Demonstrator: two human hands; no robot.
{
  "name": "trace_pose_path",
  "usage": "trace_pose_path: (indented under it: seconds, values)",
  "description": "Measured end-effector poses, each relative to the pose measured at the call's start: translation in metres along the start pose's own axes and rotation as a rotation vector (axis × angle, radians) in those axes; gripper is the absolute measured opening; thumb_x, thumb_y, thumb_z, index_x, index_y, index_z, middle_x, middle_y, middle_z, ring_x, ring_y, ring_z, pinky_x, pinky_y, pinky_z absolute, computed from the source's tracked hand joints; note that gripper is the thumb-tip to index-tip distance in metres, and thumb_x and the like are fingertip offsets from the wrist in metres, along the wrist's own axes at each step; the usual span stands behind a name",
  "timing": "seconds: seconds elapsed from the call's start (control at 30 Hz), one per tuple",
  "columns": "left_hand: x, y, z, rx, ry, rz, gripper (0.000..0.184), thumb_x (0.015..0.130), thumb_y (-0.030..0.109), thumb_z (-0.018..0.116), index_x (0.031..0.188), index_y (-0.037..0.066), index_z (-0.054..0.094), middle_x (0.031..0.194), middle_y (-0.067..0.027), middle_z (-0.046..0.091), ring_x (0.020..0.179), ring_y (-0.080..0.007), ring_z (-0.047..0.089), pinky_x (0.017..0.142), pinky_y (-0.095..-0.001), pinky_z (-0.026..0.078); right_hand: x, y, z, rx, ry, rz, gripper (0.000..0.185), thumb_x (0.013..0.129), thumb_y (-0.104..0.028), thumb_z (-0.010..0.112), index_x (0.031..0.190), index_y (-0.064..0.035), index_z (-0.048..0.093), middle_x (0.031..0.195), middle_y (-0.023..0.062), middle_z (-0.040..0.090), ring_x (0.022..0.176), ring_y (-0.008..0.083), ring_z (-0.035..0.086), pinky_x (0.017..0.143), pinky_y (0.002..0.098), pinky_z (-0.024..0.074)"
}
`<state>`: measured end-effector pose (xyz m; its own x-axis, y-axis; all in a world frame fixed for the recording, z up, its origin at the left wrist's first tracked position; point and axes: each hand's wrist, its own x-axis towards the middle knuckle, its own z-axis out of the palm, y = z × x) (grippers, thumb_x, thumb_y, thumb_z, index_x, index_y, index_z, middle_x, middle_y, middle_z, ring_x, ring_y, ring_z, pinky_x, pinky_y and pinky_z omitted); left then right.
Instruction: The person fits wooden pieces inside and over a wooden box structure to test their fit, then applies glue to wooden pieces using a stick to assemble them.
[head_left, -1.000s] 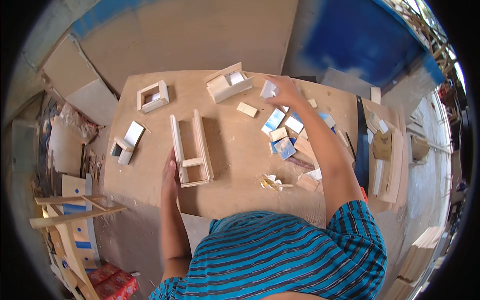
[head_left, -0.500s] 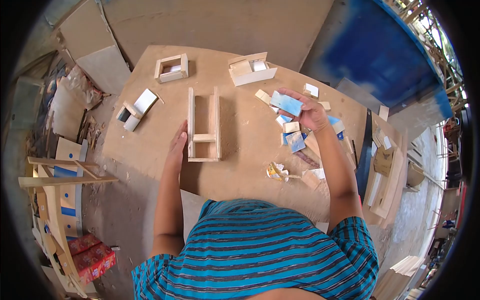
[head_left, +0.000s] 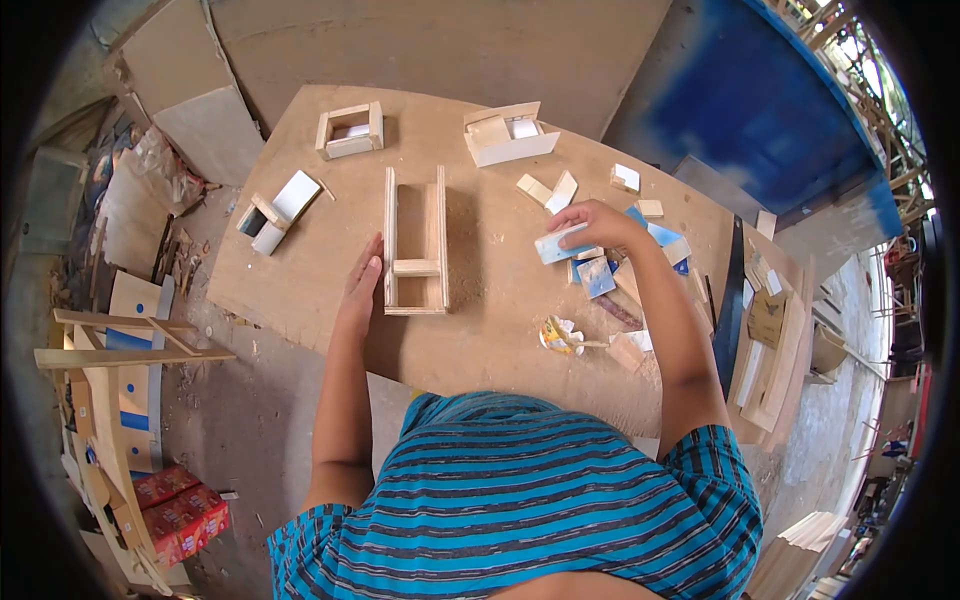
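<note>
My left hand (head_left: 362, 284) lies beside a long wooden frame (head_left: 416, 267), fingers stretched out along its left side; whether they touch it I cannot tell. The frame has two long sides and a crosspiece near its front end. My right hand (head_left: 606, 226) grips a light blue-and-white wood block (head_left: 558, 246) above the table, to the right of the frame. Under and around that hand lies a pile of wood offcuts, among them a blue-and-white piece (head_left: 598, 278). Two pale strips (head_left: 534, 188) lie just beyond it.
The tabletop (head_left: 490, 345) also bears a small square wooden frame (head_left: 350, 146), a white-sided box (head_left: 512, 150), and joined white-and-wood pieces (head_left: 285, 205). A crumpled yellow-and-white wrapper (head_left: 560, 336) lies near the front. Red packages (head_left: 185, 522) are at the lower left.
My right hand has turned over and moved slightly left and lower with the block. A pale strip behind it now shows. My left hand stays beside the frame; the whole view shifts slightly.
</note>
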<state>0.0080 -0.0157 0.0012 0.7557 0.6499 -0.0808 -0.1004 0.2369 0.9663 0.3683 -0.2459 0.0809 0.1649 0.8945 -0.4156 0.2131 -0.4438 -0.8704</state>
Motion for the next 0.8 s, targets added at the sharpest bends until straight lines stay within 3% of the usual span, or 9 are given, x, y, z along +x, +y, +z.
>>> trace_pose_path:
  seconds: [0.07,0.17,0.27,0.47,0.67,0.7,0.8]
  values:
    - [-0.001,0.002,0.002,-0.02,0.008,-0.008,0.057,0.101,0.03,0.046,0.147,0.0,0.032,0.15,-0.0169,0.036,0.141,-0.0245,0.032,0.116,-0.0344,0.023,0.001,-0.009,0.002,-0.156,-0.046,0.018,0.034,0.08,-0.01,0.071,0.113,-0.0027,0.067,0.108,0.0064,0.067,0.097,0.0143,0.062,0.087,0.0271,0.0485]
    - [-0.008,0.013,0.013,-0.062,0.012,-0.022,0.057,0.101,0.028,0.044,0.148,-0.001,0.03,0.15,-0.0168,0.036,0.14,-0.0246,0.033,0.115,-0.0349,0.025,-0.004,-0.027,-0.012,-0.025,0.145,0.055,0.034,0.084,-0.008,0.066,0.118,-0.0033,0.064,0.11,0.0065,0.067,0.097,0.0113,0.062,0.088,0.0269,0.0489]
    - [-0.01,0.021,0.02,-0.087,-0.017,-0.01,0.057,0.102,0.027,0.042,0.148,-0.003,0.027,0.15,-0.0166,0.036,0.139,-0.0247,0.034,0.114,-0.0355,0.026,-0.01,-0.005,-0.05,0.226,0.314,-0.102,0.028,0.086,-0.008,0.059,0.112,-0.0057,0.068,0.104,0.0046,0.067,0.091,0.0133,0.062,0.083,0.0271,0.0484]
    - [-0.008,0.018,0.016,-0.035,-0.028,0.013,0.06,0.103,0.03,0.04,0.148,-0.006,0.023,0.153,-0.0163,0.03,0.141,-0.0249,0.03,0.116,-0.0362,0.023,-0.044,0.026,-0.082,0.257,0.569,0.185,0.036,0.083,-0.005,0.057,0.118,-0.0082,0.065,0.108,0.0051,0.065,0.094,0.0122,0.06,0.083,0.0268,0.0473]
    - [-0.007,0.017,0.009,-0.01,-0.057,-0.044,0.064,0.102,0.04,0.04,0.15,0.0,0.024,0.154,-0.0121,0.031,0.141,-0.0233,0.03,0.116,-0.0356,0.023,-0.11,0.031,-0.075,0.251,0.631,0.217,0.041,0.081,-0.005,0.058,0.121,-0.0106,0.064,0.112,0.0062,0.063,0.093,0.014,0.06,0.077,0.028,0.0501]
    - [-0.006,0.014,0.006,-0.003,-0.054,-0.045,0.064,0.102,0.04,0.039,0.15,0.0,0.024,0.154,-0.0121,0.031,0.141,-0.023,0.03,0.116,-0.0356,0.023,-0.116,0.06,-0.081,0.372,0.636,0.114,0.04,0.081,-0.006,0.056,0.121,-0.0094,0.064,0.106,0.0056,0.064,0.09,0.0138,0.06,0.074,0.028,0.0501]
    - [-0.005,0.009,-0.003,0.004,-0.043,-0.059,0.063,0.102,0.04,0.039,0.15,0.001,0.025,0.155,-0.0119,0.03,0.141,-0.0225,0.03,0.116,-0.0358,0.023,-0.166,0.079,-0.086,0.531,0.575,0.132,0.039,0.082,-0.009,0.055,0.119,-0.0078,0.065,0.1,0.0053,0.066,0.088,0.0133,0.059,0.073,0.0286,0.0498]
